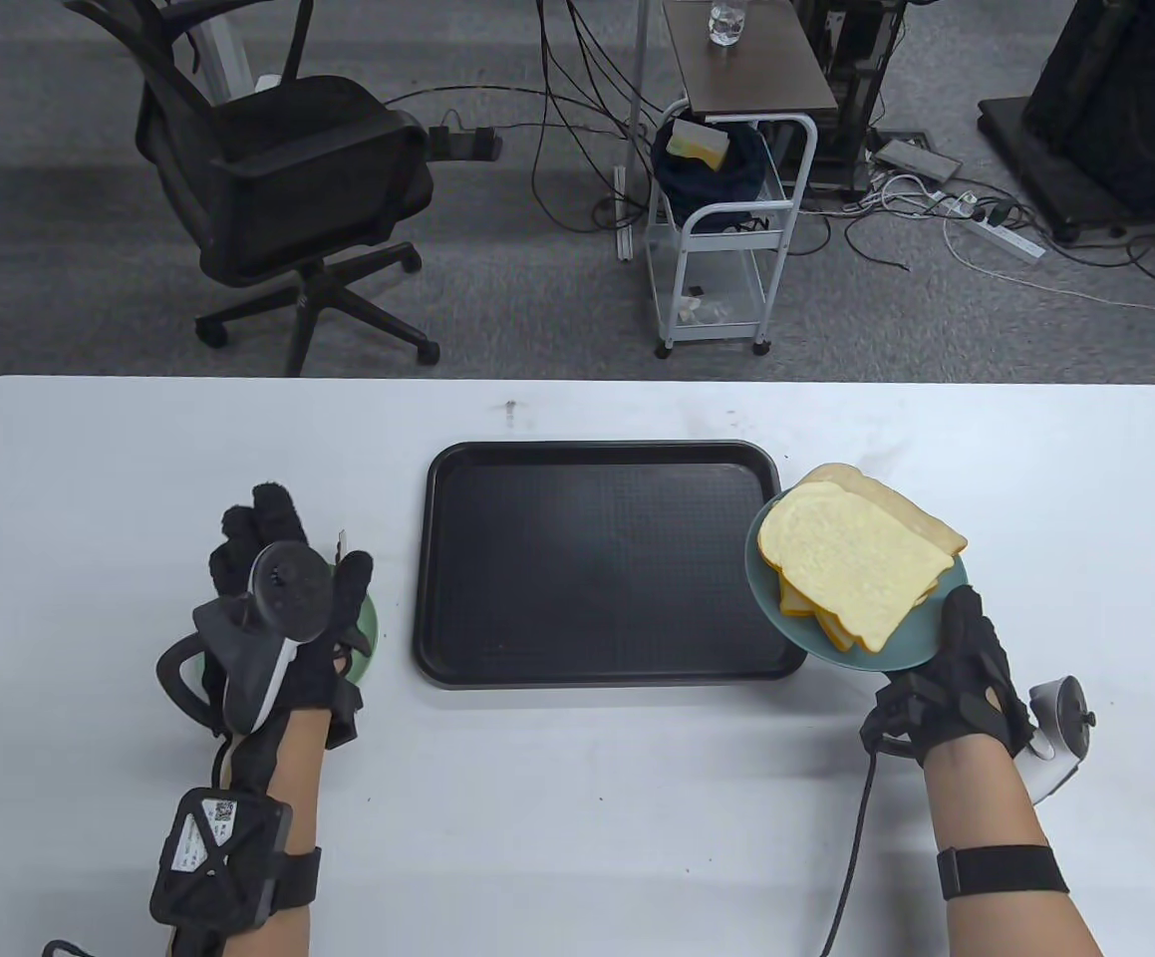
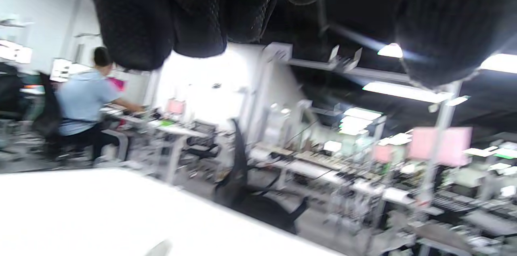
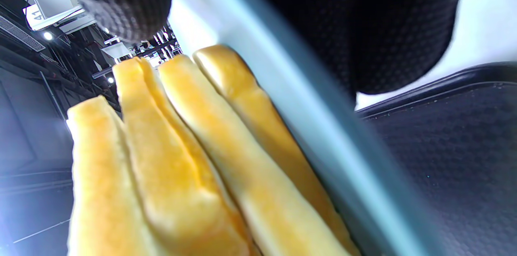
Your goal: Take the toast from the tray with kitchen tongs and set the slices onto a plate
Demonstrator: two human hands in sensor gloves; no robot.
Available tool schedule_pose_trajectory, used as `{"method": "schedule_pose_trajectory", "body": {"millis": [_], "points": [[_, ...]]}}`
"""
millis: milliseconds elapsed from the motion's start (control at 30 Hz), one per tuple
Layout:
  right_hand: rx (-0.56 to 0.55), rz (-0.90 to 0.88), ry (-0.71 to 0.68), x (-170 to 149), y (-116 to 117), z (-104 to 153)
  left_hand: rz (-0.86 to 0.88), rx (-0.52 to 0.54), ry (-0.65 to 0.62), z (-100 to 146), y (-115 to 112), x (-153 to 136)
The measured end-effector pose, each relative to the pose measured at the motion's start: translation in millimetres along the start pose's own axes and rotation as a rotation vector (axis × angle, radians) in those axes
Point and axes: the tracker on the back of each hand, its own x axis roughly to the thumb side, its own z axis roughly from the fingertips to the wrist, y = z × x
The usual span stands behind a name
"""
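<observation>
**Plate of toast held up at right, tray bare**

Right hand (image 1: pixel 946 688): pinching near rim of teal plate (image 1: pixel 921 638), thumb on top, other fingers under. Plate tilted, lifted off the white table (image 1: pixel 577 817), far edge overhanging the right rim of the black tray (image 1: pixel 597 563). Toast (image 1: pixel 851 568) stacked on the plate just beyond the thumb, several slices fanned; four crust edges side by side in the right wrist view (image 3: pixel 181 159), with plate rim (image 3: pixel 307 118) and tray texture (image 3: pixel 452 159) behind.

Left hand (image 1: pixel 283 608): just left of the tray, fingers curled over something green (image 1: pixel 366 626) and round, mostly hidden under the glove. Small pale tab (image 1: pixel 342 543) sticking up beside the thumb. Cannot tell whether clamped on anything. Left wrist view blurred: only dark fingertips (image 2: pixel 133 26) at top, nothing legible between them.

Surface: white tabletop, a few dark specks near far edge beyond the tray.

Room: grey carpet, black office chair (image 1: pixel 288 189) beyond the left hand, white trolley (image 1: pixel 726 229) with brown top and a glass (image 1: pixel 724 22), cables and power strip (image 1: pixel 1006 237) on floor. Seated person in light blue top (image 2: pixel 83 106) at a desk, far off, in the left wrist view.
</observation>
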Motion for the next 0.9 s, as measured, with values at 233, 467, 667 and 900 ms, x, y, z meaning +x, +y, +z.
{"method": "schedule_pose_trajectory", "body": {"millis": [233,467,667,900], "points": [[0.004,-0.01,-0.003,0.5,-0.1,0.0,0.017,0.095,-0.236,45.3,12.6,76.6],[0.017,-0.013,-0.006,0.5,-0.1,0.3,0.009,0.014,-0.274,73.2,-47.2,99.0],[0.011,-0.002,-0.001,-5.8,-1.0,2.6,-0.035,-0.067,-0.281,87.2,-94.3,96.8],[-0.055,0.017,-0.021,3.8,4.2,-8.3,-0.025,-0.092,-0.249,86.3,-97.2,79.7]]}}
